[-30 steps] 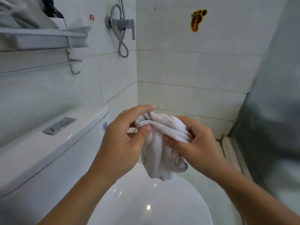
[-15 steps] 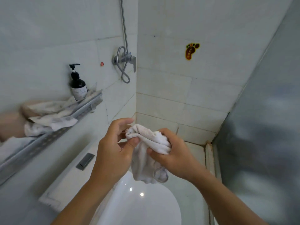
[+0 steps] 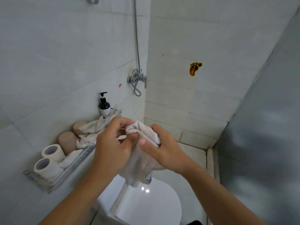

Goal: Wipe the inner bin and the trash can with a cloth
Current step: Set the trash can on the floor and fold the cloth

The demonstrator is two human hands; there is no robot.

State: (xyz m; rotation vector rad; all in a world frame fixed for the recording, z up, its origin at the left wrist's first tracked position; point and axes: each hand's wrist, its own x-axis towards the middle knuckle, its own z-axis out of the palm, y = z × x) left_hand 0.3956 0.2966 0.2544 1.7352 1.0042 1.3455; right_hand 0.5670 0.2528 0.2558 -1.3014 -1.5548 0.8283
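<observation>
White crumpled terry cloth (image 3: 142,153) held at frame centre above closed toilet lid (image 3: 155,207) at 6 o'clock | left hand (image 3: 112,146) thumb and fingers pinching hem, right hand (image 3: 164,151) curled round bunch, judged regathering for wiping | bin, trash can not sighted.

Pump bottle (image 3: 104,106) and paper rolls (image 3: 48,159) on wall shelf (image 3: 71,169)

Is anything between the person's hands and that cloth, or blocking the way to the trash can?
Nothing lies between them: the left hand and right hand both grip the white cloth directly, above the closed toilet lid. No trash can or inner bin shows in this view, so that path cannot be judged.
</observation>
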